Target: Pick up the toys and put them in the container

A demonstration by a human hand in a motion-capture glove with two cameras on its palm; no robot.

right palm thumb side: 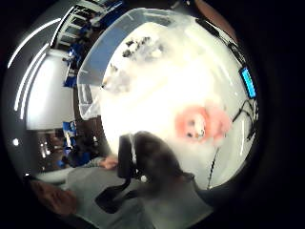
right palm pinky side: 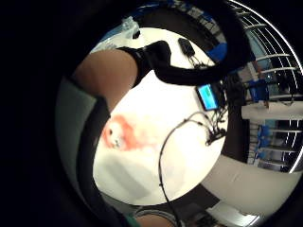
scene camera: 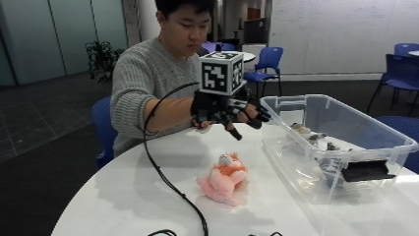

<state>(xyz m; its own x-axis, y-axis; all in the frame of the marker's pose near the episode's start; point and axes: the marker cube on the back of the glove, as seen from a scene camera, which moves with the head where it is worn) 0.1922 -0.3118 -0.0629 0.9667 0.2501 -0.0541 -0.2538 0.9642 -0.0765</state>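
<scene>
Outside view, hand: the gloved right hand (scene camera: 225, 114) hangs in the air over the white bench (scene camera: 131, 191), its fingers (scene camera: 234, 132) loosely spread and drooping, holding nothing
Outside view, toy: a pink and orange plush toy (scene camera: 224, 183) lies on the bench below the fingers, apart from them and a little toward the camera
Outside view, container: a clear plastic container (scene camera: 367, 129) stands on the bench just beyond the fingertips, on their far side from the person; small toys (scene camera: 309, 133) already lie inside it
Thumb side palm view: the plush toy (right palm thumb side: 202, 124) lies on the bench under the palm, clear of the dark fingers (right palm thumb side: 152, 160); the container (right palm thumb side: 138, 28) sits farther out, with toys (right palm thumb side: 143, 47) in it
Little finger side palm view: the plush toy (right palm pinky side: 124, 134) shows on the bench past a curved gloved finger (right palm pinky side: 163, 59), not touched by it; a small lit screen (right palm pinky side: 207, 96) lies well off from the fingers
</scene>
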